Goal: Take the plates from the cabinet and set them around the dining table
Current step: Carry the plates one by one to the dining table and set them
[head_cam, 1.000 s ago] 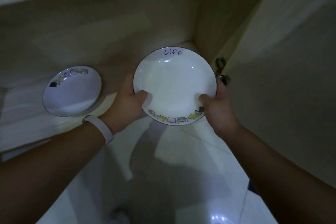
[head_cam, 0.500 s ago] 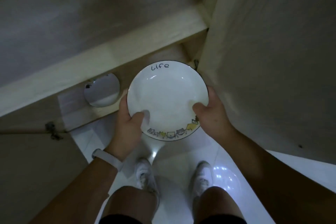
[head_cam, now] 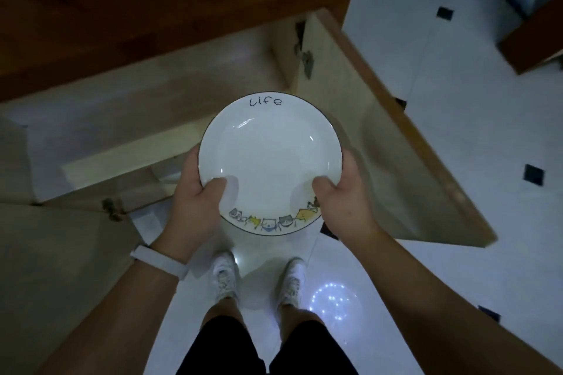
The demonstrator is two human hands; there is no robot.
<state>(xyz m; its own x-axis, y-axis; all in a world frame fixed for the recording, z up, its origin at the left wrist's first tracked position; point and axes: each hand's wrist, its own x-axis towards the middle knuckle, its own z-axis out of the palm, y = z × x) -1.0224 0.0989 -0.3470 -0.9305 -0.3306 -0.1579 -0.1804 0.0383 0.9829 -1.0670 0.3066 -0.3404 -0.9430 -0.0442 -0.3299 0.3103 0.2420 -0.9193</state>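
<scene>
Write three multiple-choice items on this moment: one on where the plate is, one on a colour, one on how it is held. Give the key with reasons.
1. Where is the round white ceramic plate with the word "Life" and cartoon cats on its rim?
A. On the cabinet shelf
B. Held above the white tiled floor, in front of the open wooden cabinet door
C. On a dining table

2. What colour is the band on the left wrist?
A. White
B. Red
C. Black

3. How is the plate held?
A. Left hand only
B. Pinched by the far rim
C. Left hand and right hand each hold a grip on one side, thumbs on top

Key: 1 B, the shoes and floor show beneath it. 2 A, the band shows white against the arm. 3 C, both thumbs lie on the near rim.
</scene>
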